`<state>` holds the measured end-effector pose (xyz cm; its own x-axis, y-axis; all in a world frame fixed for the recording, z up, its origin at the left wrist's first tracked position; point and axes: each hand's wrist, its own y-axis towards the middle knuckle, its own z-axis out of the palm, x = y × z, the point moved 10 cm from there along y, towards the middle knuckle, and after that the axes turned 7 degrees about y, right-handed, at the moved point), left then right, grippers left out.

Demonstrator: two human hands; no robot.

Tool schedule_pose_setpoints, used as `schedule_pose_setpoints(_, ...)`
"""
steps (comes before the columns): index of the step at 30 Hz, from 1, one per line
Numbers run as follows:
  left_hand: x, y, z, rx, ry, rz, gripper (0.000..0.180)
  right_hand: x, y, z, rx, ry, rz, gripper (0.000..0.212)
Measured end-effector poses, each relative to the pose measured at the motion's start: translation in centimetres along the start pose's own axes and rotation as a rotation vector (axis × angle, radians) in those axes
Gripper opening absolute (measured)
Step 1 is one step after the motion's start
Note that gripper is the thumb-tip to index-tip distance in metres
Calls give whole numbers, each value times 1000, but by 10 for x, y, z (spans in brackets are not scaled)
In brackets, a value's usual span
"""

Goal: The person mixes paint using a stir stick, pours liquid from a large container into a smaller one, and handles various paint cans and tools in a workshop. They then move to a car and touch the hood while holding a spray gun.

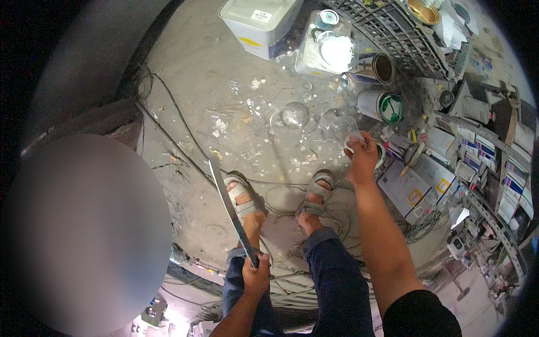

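My left hand (pixel 256 275) is closed round the near end of a long, narrow metal strip (pixel 224 196). The strip slants up and away over my left foot; its far part is bright, its near part dark. My right hand (pixel 364 157) reaches forward to the right, fingers pinched on a thin see-through plastic piece (pixel 353 138) whose full shape I cannot make out. Just beyond it, see-through plastic bowls (pixel 338 124) lie on the floor, and another see-through bowl (pixel 289 116) sits further left. A round container (pixel 380 156) is partly hidden behind my right hand.
Paint-spotted concrete floor (pixel 247 129) carries loose cables (pixel 185 135) near my sandals. Ahead stand a large square tin (pixel 261 31), a white-filled tub (pixel 336 51) on another tin, and a green-rimmed paint can (pixel 387 106). Boxes (pixel 410 185) and a plastic crate (pixel 387 28) line the right.
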<state>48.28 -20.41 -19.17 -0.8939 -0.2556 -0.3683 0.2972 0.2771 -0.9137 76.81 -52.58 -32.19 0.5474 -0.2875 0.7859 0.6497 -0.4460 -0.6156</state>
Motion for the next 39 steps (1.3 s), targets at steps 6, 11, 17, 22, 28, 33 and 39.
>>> schedule_pose_setpoints(6, -3, 6, 5, 59, 109, -9, 16, -74, 41, 0, 11, 20, 122, 42)
schedule_pose_setpoints(11, -8, 4, 6, 11, 101, -34, 17, -88, 48, 6, -43, 40, 99, 40)
schedule_pose_setpoints(17, -9, 1, 21, 110, 143, 17, 20, -68, 6, -8, -2, -141, 51, 42)
schedule_pose_setpoints(22, -22, -11, 41, 168, 217, -7, 16, -68, -96, -19, 272, -209, 30, 34)
schedule_pose_setpoints(28, -54, -26, 80, 294, 444, 98, 25, -15, -224, -24, 462, -198, 242, 28)
schedule_pose_setpoints(33, -95, -55, 155, 502, 540, 353, 35, 16, -271, -63, 368, -152, 237, 31)
schedule_pose_setpoints(39, -98, -123, 252, 723, 763, 80, 41, 54, -294, -118, 164, 341, 278, 57)
